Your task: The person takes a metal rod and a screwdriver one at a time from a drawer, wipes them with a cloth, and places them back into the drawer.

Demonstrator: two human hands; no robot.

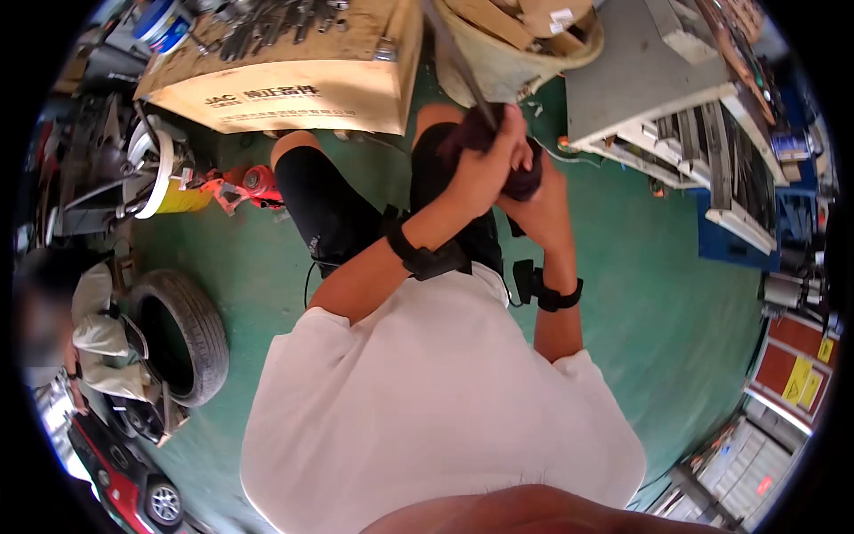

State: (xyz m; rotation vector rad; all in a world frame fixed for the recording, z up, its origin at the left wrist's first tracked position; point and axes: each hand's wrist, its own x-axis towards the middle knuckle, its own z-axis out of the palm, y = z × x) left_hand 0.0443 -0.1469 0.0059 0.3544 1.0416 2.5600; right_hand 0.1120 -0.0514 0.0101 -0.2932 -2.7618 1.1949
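Just past the white short-sleeved shirt [445,383] filling the lower centre of the frame, the left grip [487,169] is closed around a dark maroon, bunched cloth [523,184] at upper centre; the right grip [541,214] cups the cloth's lower side, its fingers too hidden to tell how tightly they close. Out of the cloth, a long, slim grey metal rod [463,67] runs to the frame's top edge. The cloth should be soft and light, easily squeezed anywhere; the rod looks stiff and rather heavy, perhaps slippery if oily, so it is best held through a fold of cloth, with a second hold farther along. Beyond, at upper left, lies a tan printed box [276,102] topped with metal tools [280,27]; a round cream bin [498,76] of cardboard scraps stands at upper centre.
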